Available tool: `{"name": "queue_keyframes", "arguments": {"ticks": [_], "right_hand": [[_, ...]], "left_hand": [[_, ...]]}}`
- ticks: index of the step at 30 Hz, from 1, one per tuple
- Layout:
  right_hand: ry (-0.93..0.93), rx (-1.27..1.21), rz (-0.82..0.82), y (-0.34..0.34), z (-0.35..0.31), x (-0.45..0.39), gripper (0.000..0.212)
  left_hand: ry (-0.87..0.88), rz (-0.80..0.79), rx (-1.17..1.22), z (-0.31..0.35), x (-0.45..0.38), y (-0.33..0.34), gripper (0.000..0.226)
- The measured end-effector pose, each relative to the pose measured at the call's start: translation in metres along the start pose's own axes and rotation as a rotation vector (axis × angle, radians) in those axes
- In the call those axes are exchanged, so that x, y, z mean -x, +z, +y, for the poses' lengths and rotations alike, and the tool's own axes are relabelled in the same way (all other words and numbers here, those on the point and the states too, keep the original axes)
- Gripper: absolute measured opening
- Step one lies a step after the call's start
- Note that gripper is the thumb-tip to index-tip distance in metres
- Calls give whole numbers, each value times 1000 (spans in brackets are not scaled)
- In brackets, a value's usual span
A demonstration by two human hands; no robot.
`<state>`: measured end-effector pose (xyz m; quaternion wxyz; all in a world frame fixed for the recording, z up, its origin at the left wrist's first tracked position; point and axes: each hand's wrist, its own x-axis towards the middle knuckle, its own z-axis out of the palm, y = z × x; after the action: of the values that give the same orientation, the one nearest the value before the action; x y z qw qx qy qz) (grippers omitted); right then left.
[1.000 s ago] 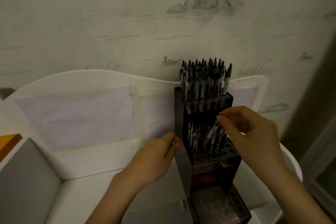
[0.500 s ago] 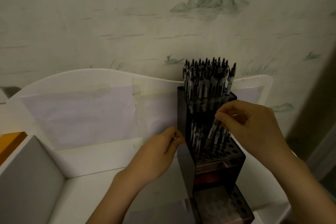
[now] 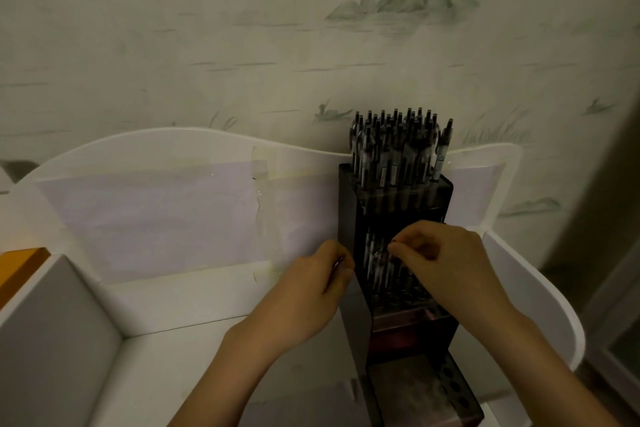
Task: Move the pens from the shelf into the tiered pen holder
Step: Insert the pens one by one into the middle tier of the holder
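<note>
A dark tiered pen holder (image 3: pixel 349 204) stands at the right end of a white shelf (image 3: pixel 180 302). Its top tier is packed with several black pens (image 3: pixel 398 149). A few pens (image 3: pixel 375 263) stand in the middle tier, and the lowest tier (image 3: pixel 457 392) shows bare holes. My right hand (image 3: pixel 446 260) hovers over the middle tier, its fingertips pinching the top of a pen there. My left hand (image 3: pixel 311 295) sits against the holder's left wall, fingers curled, with a thin pen tip (image 3: pixel 339 262) showing between them.
A grey divider (image 3: pixel 59 340) walls off the shelf's left part, with an orange object (image 3: pixel 20 263) beyond it. The shelf's curved white side (image 3: pixel 530 288) rises right of the holder. A taped paper sheet (image 3: pixel 156 215) covers the back panel below the painted wall.
My right hand has lowered the slanted pen down into the middle tier and shifted left. My left hand has stayed beside the holder.
</note>
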<state>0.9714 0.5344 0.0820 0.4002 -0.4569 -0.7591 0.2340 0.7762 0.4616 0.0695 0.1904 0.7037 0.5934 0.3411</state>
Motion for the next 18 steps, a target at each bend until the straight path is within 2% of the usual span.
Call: {"name": "queue_keyframes", "arguments": {"ticks": [5,8,12,18], "right_hand": [[13,-47,31,-1,-3,8,15],[-71,-74,110,-3,-9,20,20],[-179,-73,-26,6,-13,34,20],[-128,-115,-76,14,-1,33,13]], "left_hand": [[-16,-88,48,3,1,4,15],[9,-111,64,6,0,6,16],[33,-152,54,9,-4,11,18],[55,-187,71,15,-6,19,18]]}}
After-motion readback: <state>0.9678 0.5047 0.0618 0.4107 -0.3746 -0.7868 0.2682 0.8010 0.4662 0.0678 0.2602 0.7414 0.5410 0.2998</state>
